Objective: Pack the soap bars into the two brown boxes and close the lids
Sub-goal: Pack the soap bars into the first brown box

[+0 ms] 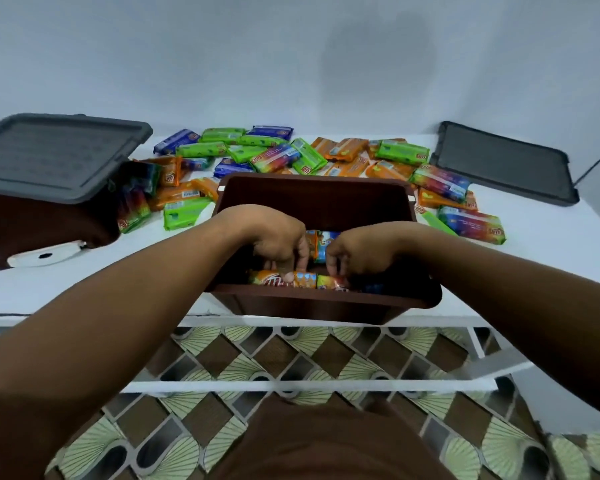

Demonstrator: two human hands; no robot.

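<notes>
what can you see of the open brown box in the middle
The open brown box is dark, plastic-looking, rectangular, with a flared rim and white tabs at its far corners. It stands upright and lidless at the near edge of the white table. A few wrapped soap bars lie in its bottom. The left hand and right hand reach inside, fingers curled on those bars. Loose bars are piled behind it.

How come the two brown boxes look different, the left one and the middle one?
The left box has a grey lid on it; the middle box is open. Soap bars show inside the middle box; the left box's inside is hidden. The left hand and right hand reach into the middle box; neither touches the left box. Both are brown, on the white table.
</notes>
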